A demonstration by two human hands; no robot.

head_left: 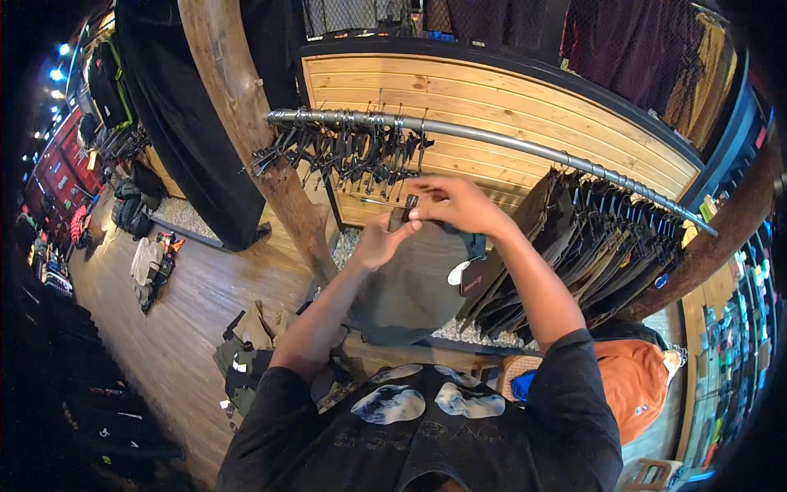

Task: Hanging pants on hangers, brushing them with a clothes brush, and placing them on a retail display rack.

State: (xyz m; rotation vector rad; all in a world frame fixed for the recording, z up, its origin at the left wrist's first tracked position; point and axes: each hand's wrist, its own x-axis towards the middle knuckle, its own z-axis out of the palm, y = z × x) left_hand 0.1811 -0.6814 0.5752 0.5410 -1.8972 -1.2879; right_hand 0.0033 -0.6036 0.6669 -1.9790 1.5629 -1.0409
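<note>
on the floor at left lies a pile of garments (pixel 246 348). empty clip hangers (pixel 344 152) crowd the rail (pixel 508 141). my left hand (pixel 379 242) and right hand (pixel 455 205) both pinch a black clip hanger (pixel 403 211) onto the grey-green garment (pixel 410 283), not yet hung. hung trousers (pixel 590 246) fill the rail's right.

Black clip hanger (pixel 402 215), olive-grey garment (pixel 410 283) hanging beneath, held upright
</note>
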